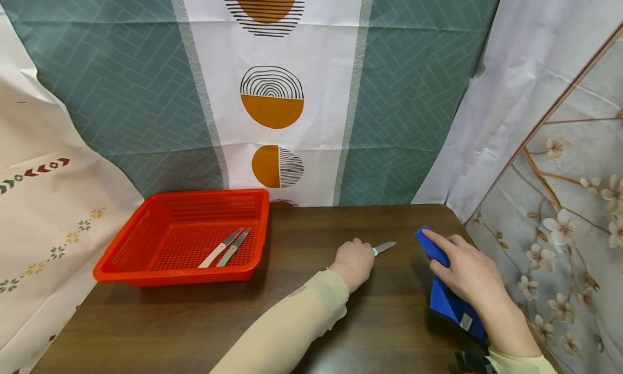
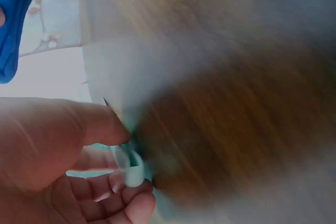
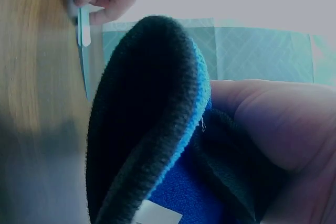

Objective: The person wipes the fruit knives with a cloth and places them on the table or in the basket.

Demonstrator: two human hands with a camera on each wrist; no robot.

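My left hand (image 1: 354,260) pinches a small knife by its pale green handle (image 2: 135,176), low over the table. Its short metal blade (image 1: 385,247) points to the right in the head view; most of the handle is hidden by the fingers there. On the right side, my right hand (image 1: 467,266) grips a folded blue cloth (image 1: 452,309) with a white tag. In the right wrist view the cloth (image 3: 181,182) bulges in a loop before the palm, and the knife (image 3: 84,40) in the left hand shows beyond it.
A red plastic basket (image 1: 182,276) stands at the back left of the brown wooden table (image 1: 194,320). Inside lie a white-handled knife (image 1: 219,249) and a green-handled knife (image 1: 234,248). Patterned curtains (image 1: 409,93) hang behind the table and along both sides.
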